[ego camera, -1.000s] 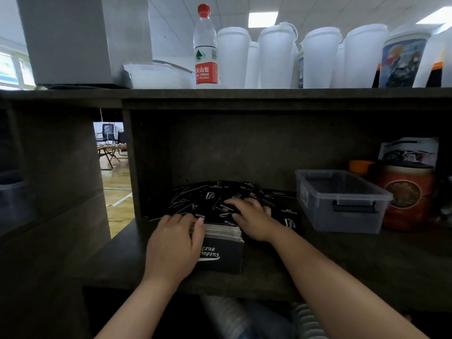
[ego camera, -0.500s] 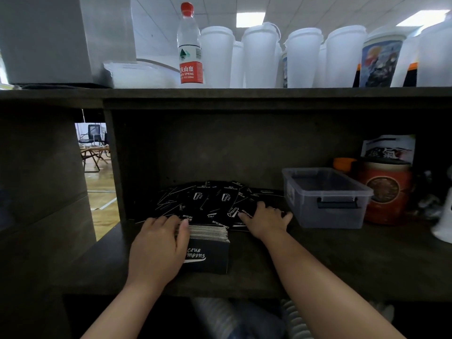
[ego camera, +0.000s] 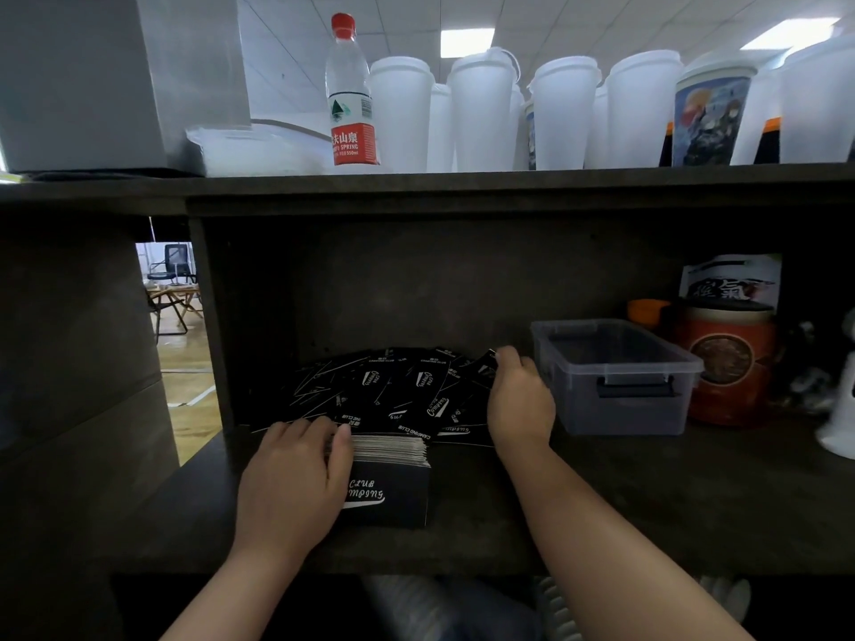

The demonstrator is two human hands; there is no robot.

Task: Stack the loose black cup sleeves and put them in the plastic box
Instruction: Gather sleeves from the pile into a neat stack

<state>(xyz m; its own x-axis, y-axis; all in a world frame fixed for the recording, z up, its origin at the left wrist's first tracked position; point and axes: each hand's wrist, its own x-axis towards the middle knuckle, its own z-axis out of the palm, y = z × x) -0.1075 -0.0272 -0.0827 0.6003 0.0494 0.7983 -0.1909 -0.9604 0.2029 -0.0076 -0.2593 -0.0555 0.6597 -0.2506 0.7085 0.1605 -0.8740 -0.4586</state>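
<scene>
Sleeve stack (ego camera: 391, 474) under left hand (ego camera: 291, 483), against thumb

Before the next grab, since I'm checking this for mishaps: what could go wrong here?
The right hand pinches a sleeve right beside the plastic box; a quick pull might knock the box. The stack, held only by the left hand, could fan out. Loose sleeves might slide further back.
</scene>
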